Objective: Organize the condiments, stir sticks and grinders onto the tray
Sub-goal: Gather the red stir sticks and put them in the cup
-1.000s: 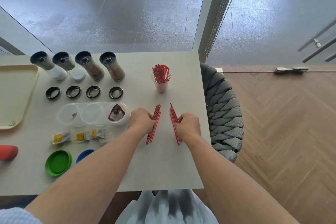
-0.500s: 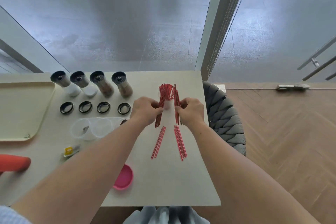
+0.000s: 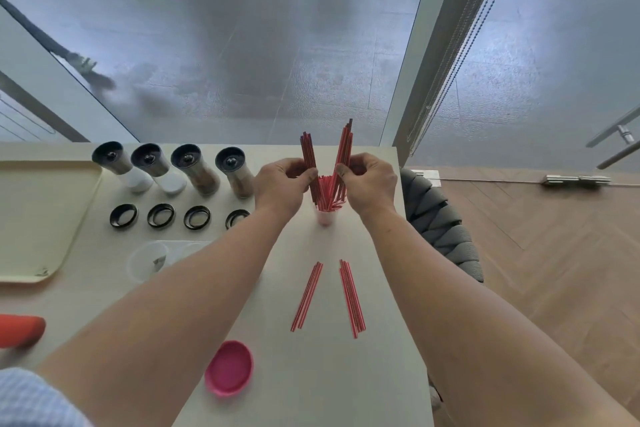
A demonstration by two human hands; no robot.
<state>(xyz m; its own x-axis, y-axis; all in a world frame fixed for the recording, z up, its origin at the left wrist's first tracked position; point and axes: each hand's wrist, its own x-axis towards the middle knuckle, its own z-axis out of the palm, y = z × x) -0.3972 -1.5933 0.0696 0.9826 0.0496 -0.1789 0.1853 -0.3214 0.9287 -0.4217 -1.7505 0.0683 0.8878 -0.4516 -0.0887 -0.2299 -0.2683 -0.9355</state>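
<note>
Head view: grips one bundle of stir sticks (image 3: 309, 156) in the left hand (image 3: 284, 184) and another in the right hand (image 3: 370, 180), fingers curled round each, right over the cup (image 3: 325, 218) (lower ends at its mouth). Nearer than the cup, flat on the table (image 3: 311, 374): two loose rows (image 3: 306, 295). Left of the cup: grinders (image 3: 195, 170), then tray (image 3: 34, 218).

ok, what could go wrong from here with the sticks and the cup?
1. The left grip pinches the left bundle and the right grip the right bundle, both angled into the small cup, which is already crowded with sticks. Pushing both in could tip it.
2. The left forearm lies over the fourth black ring. Pulling back might sweep it.
</note>
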